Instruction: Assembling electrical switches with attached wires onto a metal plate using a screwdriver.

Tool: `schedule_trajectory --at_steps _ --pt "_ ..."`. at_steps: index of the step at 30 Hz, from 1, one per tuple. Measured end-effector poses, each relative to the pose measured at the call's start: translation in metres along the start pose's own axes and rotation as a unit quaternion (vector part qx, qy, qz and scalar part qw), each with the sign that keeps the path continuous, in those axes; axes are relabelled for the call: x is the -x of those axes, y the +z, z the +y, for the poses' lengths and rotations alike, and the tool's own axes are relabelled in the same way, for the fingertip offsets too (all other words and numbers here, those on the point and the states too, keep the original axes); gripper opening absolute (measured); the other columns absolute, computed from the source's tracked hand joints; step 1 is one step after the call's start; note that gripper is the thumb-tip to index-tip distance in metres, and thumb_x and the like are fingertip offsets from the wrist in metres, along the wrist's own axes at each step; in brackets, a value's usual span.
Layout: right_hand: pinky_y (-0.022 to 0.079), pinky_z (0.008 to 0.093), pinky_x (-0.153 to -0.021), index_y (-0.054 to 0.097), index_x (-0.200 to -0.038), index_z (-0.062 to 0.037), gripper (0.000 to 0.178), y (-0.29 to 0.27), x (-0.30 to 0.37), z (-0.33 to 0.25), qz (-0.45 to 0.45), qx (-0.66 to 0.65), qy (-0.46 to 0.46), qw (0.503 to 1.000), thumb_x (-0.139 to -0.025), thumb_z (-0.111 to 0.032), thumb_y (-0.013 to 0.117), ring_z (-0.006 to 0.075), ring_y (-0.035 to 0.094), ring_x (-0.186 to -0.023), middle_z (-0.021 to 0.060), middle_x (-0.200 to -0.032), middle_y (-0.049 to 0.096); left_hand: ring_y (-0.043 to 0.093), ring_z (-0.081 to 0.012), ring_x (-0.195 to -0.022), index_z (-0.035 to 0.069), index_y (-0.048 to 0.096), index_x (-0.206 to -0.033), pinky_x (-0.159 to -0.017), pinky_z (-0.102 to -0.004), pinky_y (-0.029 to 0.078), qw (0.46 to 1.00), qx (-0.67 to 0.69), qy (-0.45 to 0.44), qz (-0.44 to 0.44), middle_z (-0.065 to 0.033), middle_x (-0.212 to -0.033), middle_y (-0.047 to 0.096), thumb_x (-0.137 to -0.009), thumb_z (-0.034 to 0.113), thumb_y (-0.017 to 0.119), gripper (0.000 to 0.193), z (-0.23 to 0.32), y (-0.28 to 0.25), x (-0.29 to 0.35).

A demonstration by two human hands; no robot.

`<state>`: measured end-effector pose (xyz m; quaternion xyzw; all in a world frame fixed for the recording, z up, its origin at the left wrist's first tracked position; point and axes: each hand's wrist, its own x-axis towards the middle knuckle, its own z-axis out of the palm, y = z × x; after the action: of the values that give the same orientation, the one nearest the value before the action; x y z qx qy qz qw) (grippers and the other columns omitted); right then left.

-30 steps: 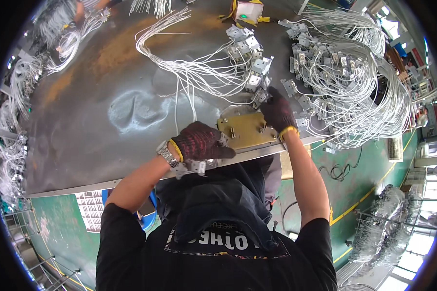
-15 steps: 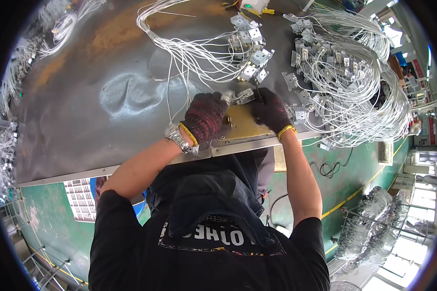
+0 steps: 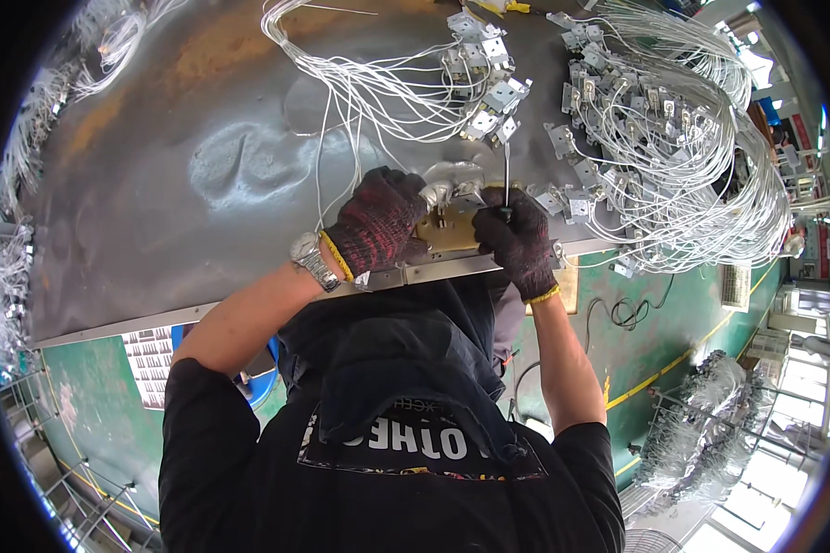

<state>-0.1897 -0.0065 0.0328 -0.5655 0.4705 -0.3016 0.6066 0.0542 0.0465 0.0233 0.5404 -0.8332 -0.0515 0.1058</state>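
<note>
My left hand [image 3: 383,219], in a dark red-and-black knit glove, is closed at the fingertips on a small silvery metal bracket [image 3: 441,192] above the worktable. The fingers hide part of that piece. My right hand [image 3: 518,238], in a matching glove, grips a screwdriver [image 3: 506,171] whose thin shaft points away from me. Its handle is mostly inside the fist. Under and between both hands lies a brass-coloured plate [image 3: 452,236] at the table's near edge. White wires [image 3: 360,101] with metal brackets [image 3: 503,96] on their ends lie just beyond.
A big heap of white wires with brackets [image 3: 701,184] fills the table's right side and hangs over the edge. More wire bundles [image 3: 120,51] lie at the far left. The metal tabletop [image 3: 157,267] is dented. Loaded racks [image 3: 701,433] stand on the green floor.
My right hand has turned and drawn slightly toward me, so the screwdriver shaft now stands out pointing away. The bracket between my hands is tilted and more covered. My left hand has shifted slightly.
</note>
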Motion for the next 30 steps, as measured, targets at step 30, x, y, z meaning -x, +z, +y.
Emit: schedule_trajectory --at_steps 30 --pt "0.060 0.0286 -0.071 0.052 -0.144 -0.0009 0.054 0.039 0.038 0.008 -0.065 -0.027 -0.039 0.997 -0.092 0.001 0.067 0.0145 0.071 -0.090 0.0109 -0.115 0.074 0.059 -0.0312 -0.119 0.008 0.074 -0.114 -0.101 -0.0454 0.044 0.998 0.009 -0.009 -0.057 -0.0137 -0.126 0.063 -0.076 0.045 0.080 0.054 0.004 -0.003 -0.019"
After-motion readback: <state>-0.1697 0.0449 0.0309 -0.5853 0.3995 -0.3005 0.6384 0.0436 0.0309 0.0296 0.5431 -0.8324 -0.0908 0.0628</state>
